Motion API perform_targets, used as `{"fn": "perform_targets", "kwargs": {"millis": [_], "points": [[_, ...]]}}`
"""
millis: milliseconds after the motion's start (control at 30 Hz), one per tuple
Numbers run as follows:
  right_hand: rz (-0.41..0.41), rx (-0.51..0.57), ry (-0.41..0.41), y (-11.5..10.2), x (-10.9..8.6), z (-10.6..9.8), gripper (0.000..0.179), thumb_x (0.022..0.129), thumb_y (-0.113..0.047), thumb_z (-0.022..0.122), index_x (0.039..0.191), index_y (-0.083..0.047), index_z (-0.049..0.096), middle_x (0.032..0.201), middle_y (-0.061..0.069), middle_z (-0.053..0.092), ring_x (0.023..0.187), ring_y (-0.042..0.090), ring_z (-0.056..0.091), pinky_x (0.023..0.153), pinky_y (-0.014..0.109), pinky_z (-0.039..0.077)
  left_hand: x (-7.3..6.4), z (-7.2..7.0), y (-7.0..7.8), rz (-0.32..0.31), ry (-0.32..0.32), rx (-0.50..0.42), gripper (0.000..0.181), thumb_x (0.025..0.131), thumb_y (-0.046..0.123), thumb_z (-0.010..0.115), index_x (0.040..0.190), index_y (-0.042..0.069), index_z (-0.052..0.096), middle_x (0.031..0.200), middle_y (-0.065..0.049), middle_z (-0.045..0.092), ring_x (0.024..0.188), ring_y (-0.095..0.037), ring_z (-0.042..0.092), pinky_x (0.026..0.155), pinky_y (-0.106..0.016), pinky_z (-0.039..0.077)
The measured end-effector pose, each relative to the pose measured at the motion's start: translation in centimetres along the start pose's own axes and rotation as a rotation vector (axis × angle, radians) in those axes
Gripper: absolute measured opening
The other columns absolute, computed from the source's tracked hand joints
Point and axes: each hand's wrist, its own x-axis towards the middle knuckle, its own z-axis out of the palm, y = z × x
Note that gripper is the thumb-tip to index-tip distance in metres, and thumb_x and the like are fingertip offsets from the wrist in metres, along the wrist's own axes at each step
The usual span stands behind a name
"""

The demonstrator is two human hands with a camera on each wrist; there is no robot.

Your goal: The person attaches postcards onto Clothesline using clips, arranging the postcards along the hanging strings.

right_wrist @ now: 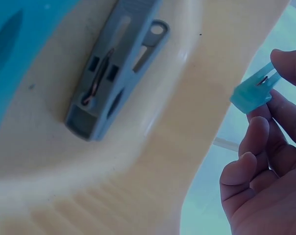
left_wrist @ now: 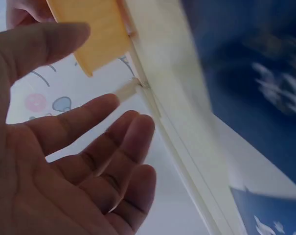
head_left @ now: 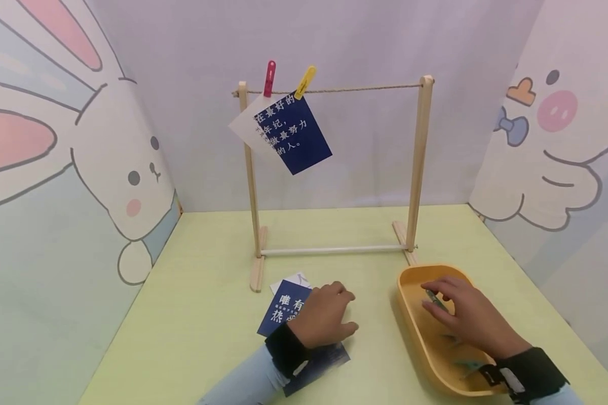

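One clothespin [head_left: 436,301] pinched, one hand loose
The right hand [head_left: 468,312] has its grip nearly closed, thumb and fingertips on the clothespin above the yellow tray [head_left: 415,320]; the left hand [head_left: 324,315], grip spread and holding nothing, hovers over blue cards [head_left: 278,315], partly covering them. The tray's other clips [head_left: 468,365] look blurred, perhaps two, near the right wrist.

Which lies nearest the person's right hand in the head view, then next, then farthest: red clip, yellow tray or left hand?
1. Yellow tray: directly below the right hand.
2. Left hand: off to the left, beyond the tray's edge.
3. Red clip: upper left, on the rope.
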Motion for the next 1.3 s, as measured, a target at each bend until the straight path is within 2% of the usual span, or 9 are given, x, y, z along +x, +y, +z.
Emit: {"fn": "perform_targets", "kwargs": {"millis": [100,200,367,600,800,1033,1300], "points": [[-0.006,0.000,0.006,0.0,0.0,-0.2,0.035,0.087,-0.020,0.084,0.120,-0.013,0.073,0.108,-0.007,0.069,0.091,0.011,0.063,0.076,0.035,0.058,-1.0,0.0,-0.9,-0.018,-0.002,0.039,0.054,0.084,0.054,0.078,0.118,0.012,0.075,0.111,-0.001,0.069,0.093,-0.017,0.065,0.077,-0.033,0.051],[-0.012,0.003,0.012,0.0,0.1,-0.3,0.035,0.087,-0.020,0.084,0.120,-0.013,0.072,0.108,-0.007,0.069,0.092,0.010,0.062,0.076,0.036,0.058,-1.8,-0.1,-1.3,-0.035,-0.008,0.066,0.058,0.078,0.065,0.078,0.102,0.012,0.076,0.096,0.001,0.065,0.080,-0.014,0.059,0.066,-0.029,0.046],[-0.023,0.004,0.017,0.0,0.1,-0.2,0.036,0.087,-0.019,0.085,0.120,-0.013,0.072,0.109,-0.007,0.069,0.093,0.010,0.063,0.077,0.035,0.058,-3.0,-0.6,-1.8,-0.090,-0.035,0.053,0.061,0.070,0.072,0.080,0.086,0.014,0.070,0.082,0.004,0.054,0.073,-0.011,0.047,0.062,-0.029,0.040],[-0.027,0.017,0.030,0.0,0.3,-0.5,0.036,0.086,-0.016,0.085,0.120,-0.012,0.072,0.108,-0.006,0.069,0.093,0.014,0.064,0.076,0.036,0.058,-4.2,-0.6,-2.7,-0.160,-0.090,0.026,0.067,0.066,0.077,0.080,0.085,0.013,0.069,0.082,0.003,0.053,0.074,-0.012,0.047,0.063,-0.032,0.042],[-0.033,0.021,0.023,-0.2,0.2,-0.7,0.036,0.087,-0.016,0.084,0.120,-0.013,0.072,0.110,-0.004,0.069,0.090,0.014,0.064,0.073,0.037,0.057,-4.7,-0.2,-2.9,-0.167,-0.112,0.020,0.071,0.064,0.080,0.080,0.085,0.014,0.068,0.081,0.004,0.051,0.075,-0.013,0.046,0.064,-0.033,0.039],[-0.056,0.015,0.050,-0.3,0.4,-0.9,0.039,0.083,-0.013,0.086,0.120,-0.014,0.071,0.109,-0.005,0.069,0.090,0.015,0.065,0.073,0.037,0.058,-4.8,-0.1,-2.6,-0.187,-0.131,0.019,0.073,0.066,0.078,0.080,0.094,0.012,0.071,0.084,0.003,0.053,0.079,-0.014,0.047,0.068,-0.035,0.041],[-0.055,0.011,0.053,-0.3,0.7,-1.0,0.041,0.082,-0.012,0.087,0.119,-0.015,0.070,0.111,-0.008,0.068,0.090,0.013,0.065,0.073,0.029,0.056,-5.0,-0.1,-2.5,-0.182,-0.140,0.038,0.077,0.064,0.080,0.079,0.097,0.011,0.072,0.085,0.003,0.055,0.080,-0.014,0.048,0.070,-0.036,0.043]]}}
